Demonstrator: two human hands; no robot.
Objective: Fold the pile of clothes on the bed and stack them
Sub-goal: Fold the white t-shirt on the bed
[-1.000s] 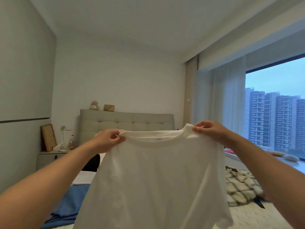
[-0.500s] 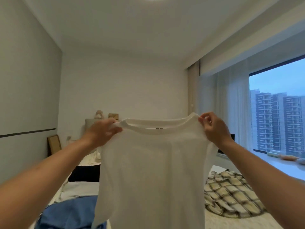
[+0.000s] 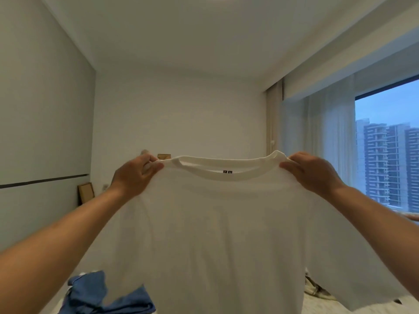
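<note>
A white T-shirt [image 3: 217, 234] hangs spread out in front of me, collar up, with a small black label showing inside the neck. My left hand [image 3: 133, 175] pinches the shirt's left shoulder beside the collar. My right hand [image 3: 313, 173] pinches the right shoulder. The shirt hides most of the bed. A blue garment [image 3: 95, 293] lies crumpled on the bed at the lower left. A bit of a checked garment [image 3: 314, 288] shows at the lower right past the shirt's sleeve.
A picture frame [image 3: 86, 193] leans against the left wall. A large window [image 3: 390, 152] with sheer curtains fills the right side. Small objects [image 3: 163, 156] on the headboard peek out above the shirt's collar.
Both hands have lifted the white T-shirt higher and spread it wider. My view has tilted up, so the bed, the headboard and the checked garment are mostly hidden.
</note>
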